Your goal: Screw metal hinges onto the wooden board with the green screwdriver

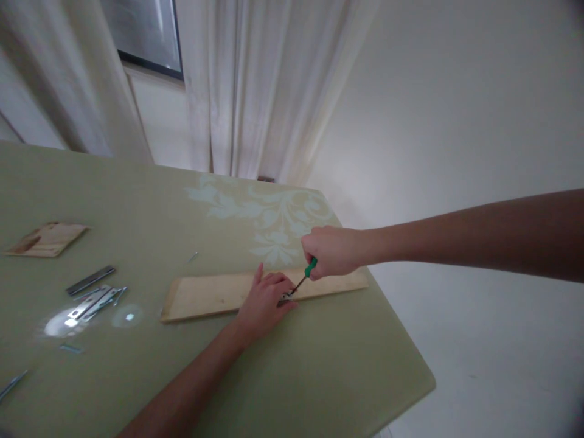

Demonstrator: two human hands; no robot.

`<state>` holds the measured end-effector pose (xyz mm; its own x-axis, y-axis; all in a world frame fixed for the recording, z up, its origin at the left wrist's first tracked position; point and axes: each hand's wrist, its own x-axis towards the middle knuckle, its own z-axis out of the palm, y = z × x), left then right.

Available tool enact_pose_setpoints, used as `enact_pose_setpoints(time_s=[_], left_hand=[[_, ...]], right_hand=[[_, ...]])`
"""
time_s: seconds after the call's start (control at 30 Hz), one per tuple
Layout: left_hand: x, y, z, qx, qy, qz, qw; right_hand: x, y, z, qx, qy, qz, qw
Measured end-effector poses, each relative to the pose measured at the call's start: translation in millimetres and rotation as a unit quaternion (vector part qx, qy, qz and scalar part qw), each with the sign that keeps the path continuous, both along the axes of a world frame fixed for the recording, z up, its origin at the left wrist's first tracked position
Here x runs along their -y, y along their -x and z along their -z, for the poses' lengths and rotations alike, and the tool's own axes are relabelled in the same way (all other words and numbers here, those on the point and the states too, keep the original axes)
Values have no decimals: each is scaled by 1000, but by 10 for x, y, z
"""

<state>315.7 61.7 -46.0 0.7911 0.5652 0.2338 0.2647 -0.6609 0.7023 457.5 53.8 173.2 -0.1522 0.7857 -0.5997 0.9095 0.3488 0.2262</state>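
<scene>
A long pale wooden plank (207,295) lies across the green table (137,201). My left hand (264,301) rests on the plank, its fingers pinching a small metal piece (286,296) against the wood. My right hand (331,250) is closed in a fist round a green-handled screwdriver (306,275), whose tip points down at that metal piece beside my left fingers.
Several flat metal brackets (93,298) lie at the left, with a dark metal strip (90,280) behind them. A small wooden piece (48,238) sits at the far left. A loose screw (193,257) lies mid-table. White curtains (255,85) hang behind; the table's right edge is close.
</scene>
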Motion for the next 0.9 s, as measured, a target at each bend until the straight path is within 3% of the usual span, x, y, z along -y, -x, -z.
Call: enact_pose_setpoints(time_s=[0.07, 0.13, 0.2, 0.23, 0.3, 0.37, 0.4, 0.47, 0.53, 0.6, 0.67, 0.73, 0.8, 0.87, 0.9], left_hand=[[6, 3, -15, 11, 2, 3, 1000], [13, 3, -23, 18, -3, 3, 1000], [17, 1, -20, 18, -14, 1, 1000], [18, -1, -14, 17, -18, 0, 1000], [17, -5, -1, 15, -26, 0, 1000], [15, -10, 13, 16, -27, -1, 1000], [14, -11, 18, 16, -24, -2, 1000], [13, -11, 24, 10, -19, -1, 1000], [12, -8, 23, 4, -15, 0, 1000], [12, -4, 11, 1, -13, -1, 1000], [14, -2, -8, 2, -12, 0, 1000], [17, -2, -27, 2, -14, 2, 1000], [19, -3, -37, 4, -18, -1, 1000], [21, -3, -35, 4, -22, -3, 1000], [22, -2, -31, 3, -25, -3, 1000]], right_hand=[[40, 53, 7, 13, -17, 21, 1000], [109, 64, 6, 35, -35, -24, 998], [170, 31, -13, 38, -32, -161, 986], [188, 3, -30, 29, -25, -259, 965], [196, -60, -65, 0, -12, -445, 896], [176, -117, -83, -12, -9, -534, 845], [162, -139, -79, -10, -9, -538, 843], [137, -168, -49, 6, 1, -481, 877], [117, -174, -5, 7, 6, -343, 939], [94, -154, 33, -25, 0, -148, 989], [71, -116, 54, -63, -3, 25, 998], [65, -79, 54, -70, 5, 96, 993], [93, -69, 33, -42, -6, 53, 998], [150, -94, -2, -11, -25, -105, 994], [181, -117, -22, -4, -28, -212, 977]])
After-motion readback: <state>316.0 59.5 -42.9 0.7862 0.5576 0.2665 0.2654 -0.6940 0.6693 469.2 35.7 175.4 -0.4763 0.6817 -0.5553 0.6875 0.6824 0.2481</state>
